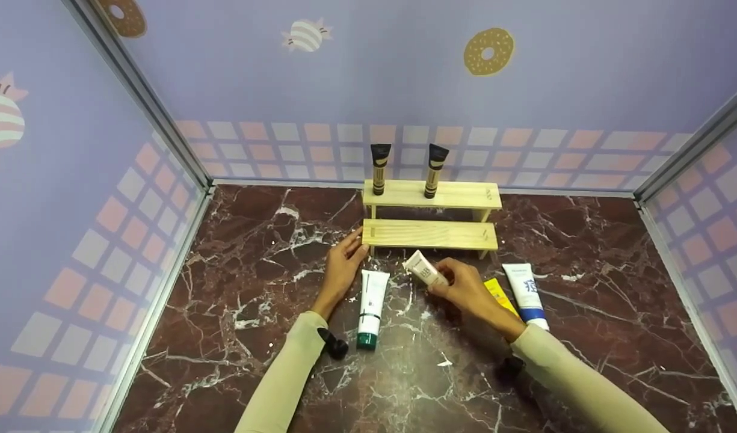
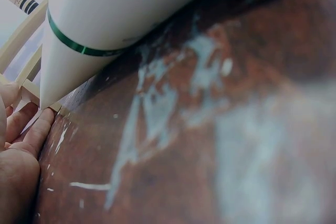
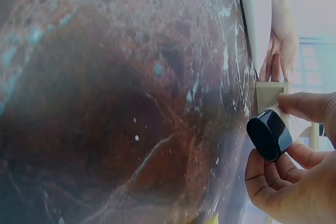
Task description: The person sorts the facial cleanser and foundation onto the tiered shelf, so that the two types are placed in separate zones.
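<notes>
My right hand pinches a small cream-coloured tube with "BB" lettering, tilted above the table in front of the shelf. In the right wrist view its black cap faces the camera, between thumb and fingers. My left hand touches the left end of the lower step of a two-step wooden shelf, fingers nearly straight. Beside that hand lies a white tube with a green cap. On the upper step stand two black-and-gold tubes, apart from each other.
Right of my right hand lie a yellow package, partly hidden by the forearm, and a white tube with a blue band. Patterned panels enclose the dark red marbled table at the back and both sides.
</notes>
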`<state>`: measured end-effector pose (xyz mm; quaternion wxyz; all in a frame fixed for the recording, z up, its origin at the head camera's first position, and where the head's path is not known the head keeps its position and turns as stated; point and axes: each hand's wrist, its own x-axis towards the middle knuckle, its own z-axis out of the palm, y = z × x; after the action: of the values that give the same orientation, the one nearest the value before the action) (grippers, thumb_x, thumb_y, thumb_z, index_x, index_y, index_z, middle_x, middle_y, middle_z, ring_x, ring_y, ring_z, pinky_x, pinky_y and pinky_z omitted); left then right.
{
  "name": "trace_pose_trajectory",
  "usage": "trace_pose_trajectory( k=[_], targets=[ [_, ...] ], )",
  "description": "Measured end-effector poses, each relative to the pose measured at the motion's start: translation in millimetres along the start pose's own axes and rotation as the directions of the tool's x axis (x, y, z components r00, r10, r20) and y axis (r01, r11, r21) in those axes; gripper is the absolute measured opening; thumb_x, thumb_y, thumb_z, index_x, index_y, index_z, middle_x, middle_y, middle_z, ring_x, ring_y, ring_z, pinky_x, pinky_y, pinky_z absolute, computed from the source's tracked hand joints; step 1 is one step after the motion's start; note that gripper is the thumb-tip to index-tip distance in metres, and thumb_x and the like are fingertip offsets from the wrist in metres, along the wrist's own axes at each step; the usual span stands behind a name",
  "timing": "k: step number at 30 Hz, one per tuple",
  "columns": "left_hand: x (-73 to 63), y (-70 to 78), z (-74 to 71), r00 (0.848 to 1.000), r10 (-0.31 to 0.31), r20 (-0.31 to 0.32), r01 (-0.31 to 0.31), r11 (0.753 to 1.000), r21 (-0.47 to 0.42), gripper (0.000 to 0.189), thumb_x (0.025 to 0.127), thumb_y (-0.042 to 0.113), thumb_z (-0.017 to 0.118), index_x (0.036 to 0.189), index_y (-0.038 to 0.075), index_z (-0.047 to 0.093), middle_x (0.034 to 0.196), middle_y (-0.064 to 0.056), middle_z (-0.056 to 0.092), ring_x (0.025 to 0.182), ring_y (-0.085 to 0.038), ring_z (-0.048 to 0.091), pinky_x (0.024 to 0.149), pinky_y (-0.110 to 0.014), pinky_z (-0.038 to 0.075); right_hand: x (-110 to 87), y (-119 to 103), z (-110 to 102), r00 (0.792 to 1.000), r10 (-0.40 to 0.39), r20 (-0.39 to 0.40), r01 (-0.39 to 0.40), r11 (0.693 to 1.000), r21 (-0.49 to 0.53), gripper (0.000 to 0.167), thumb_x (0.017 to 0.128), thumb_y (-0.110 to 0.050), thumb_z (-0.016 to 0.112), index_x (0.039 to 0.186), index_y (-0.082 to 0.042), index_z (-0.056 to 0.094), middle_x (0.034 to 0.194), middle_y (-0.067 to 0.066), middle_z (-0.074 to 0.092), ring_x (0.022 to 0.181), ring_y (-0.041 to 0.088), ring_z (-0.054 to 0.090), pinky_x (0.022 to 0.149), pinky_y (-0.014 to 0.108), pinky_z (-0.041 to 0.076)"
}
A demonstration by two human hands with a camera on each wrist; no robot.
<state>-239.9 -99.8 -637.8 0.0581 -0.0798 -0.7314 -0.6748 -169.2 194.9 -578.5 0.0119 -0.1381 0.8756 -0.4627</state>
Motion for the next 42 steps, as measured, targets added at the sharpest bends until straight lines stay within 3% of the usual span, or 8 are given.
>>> trace_pose_trajectory(
  k=[14,21,29,35,42],
  targets=[
    [-0.2,0.4,-1.3,1.000,0.000,0.011,0.000,1.000,-0.015,0.051,0.109,0.011,0.072,0.158,0.003,0.059,0.142,-0.023,0.071,0.135,-0.033,0.069,0.114,-0.040,0.055,0.1,3,-24,0.992,0.104,-0.067,-0.104,0.995,-0.004,0.032,0.090,-0.004,0.089,0.116,0.004,0.072,0.105,0.021,0.078,0.090,0.035,0.077,0.075,0.033,0.060],
    [-0.2,1.2,-1.3,1.000,0.007,0.002,-0.007,1.000,0.003,0.051,0.108,0.012,0.072,0.157,0.003,0.060,0.141,-0.023,0.071,0.134,-0.034,0.069,0.114,-0.044,0.055,1.2,7,-35,0.989,0.095,-0.113,-0.096,0.995,-0.007,0.032,0.089,-0.002,0.088,0.115,0.005,0.073,0.104,0.020,0.079,0.094,0.034,0.076,0.081,0.033,0.061],
    [0.7,0.4,-0.2,1.000,0.018,-0.010,-0.019,1.000,-0.023,0.050,0.107,0.008,0.073,0.154,-0.001,0.062,0.140,-0.026,0.070,0.134,-0.038,0.068,0.115,-0.048,0.054,3.3,10,-50,0.978,0.132,-0.161,-0.126,0.991,0.051,0.033,0.089,-0.001,0.087,0.116,0.008,0.071,0.105,0.024,0.077,0.094,0.037,0.075,0.073,0.022,0.060],
    [0.3,-0.7,-0.9,1.000,0.020,0.007,-0.020,1.000,0.004,0.050,0.108,0.009,0.072,0.156,0.001,0.061,0.142,-0.026,0.069,0.135,-0.037,0.068,0.114,-0.046,0.055,5.8,11,-59,0.965,0.150,-0.214,-0.148,0.989,0.027,0.034,0.089,-0.001,0.087,0.118,0.008,0.072,0.108,0.024,0.078,0.096,0.032,0.073,0.080,0.019,0.055],
    [-0.3,-1.6,-1.3,1.000,0.014,0.010,-0.014,1.000,-0.016,0.050,0.108,0.009,0.072,0.156,0.001,0.061,0.142,-0.025,0.070,0.136,-0.036,0.067,0.116,-0.048,0.053,10.2,10,-70,0.958,0.151,-0.242,-0.145,0.988,0.044,0.035,0.092,-0.006,0.088,0.120,0.008,0.072,0.109,0.024,0.078,0.098,0.030,0.073,0.079,0.016,0.055]
  ],
)
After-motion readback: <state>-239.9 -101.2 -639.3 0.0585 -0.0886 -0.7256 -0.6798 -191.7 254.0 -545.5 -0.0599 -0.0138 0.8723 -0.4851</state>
